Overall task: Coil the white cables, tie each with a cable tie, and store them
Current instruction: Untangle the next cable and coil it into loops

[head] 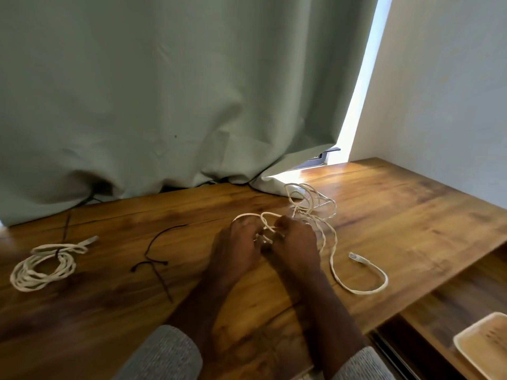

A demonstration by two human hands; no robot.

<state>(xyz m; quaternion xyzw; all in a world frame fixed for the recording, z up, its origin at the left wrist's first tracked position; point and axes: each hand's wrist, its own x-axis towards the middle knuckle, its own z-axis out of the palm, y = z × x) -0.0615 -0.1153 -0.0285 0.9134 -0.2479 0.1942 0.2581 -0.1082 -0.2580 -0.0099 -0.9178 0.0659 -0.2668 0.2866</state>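
Observation:
A loose white cable point(333, 244) lies tangled on the wooden table point(397, 220), its plug end point(356, 256) resting to the right. My left hand point(236, 248) and my right hand point(297, 245) sit side by side at the table's middle, both closed on loops of this cable. At the far left lies a coiled white cable point(41, 266) bound with a dark tie. Two black cable ties point(157, 259) lie loose between that coil and my hands.
A grey-green curtain point(164, 91) hangs along the table's back edge, its hem resting on the wood. A white wall stands to the right. Below the table's right edge, a lower shelf holds a pale tray point(482, 344).

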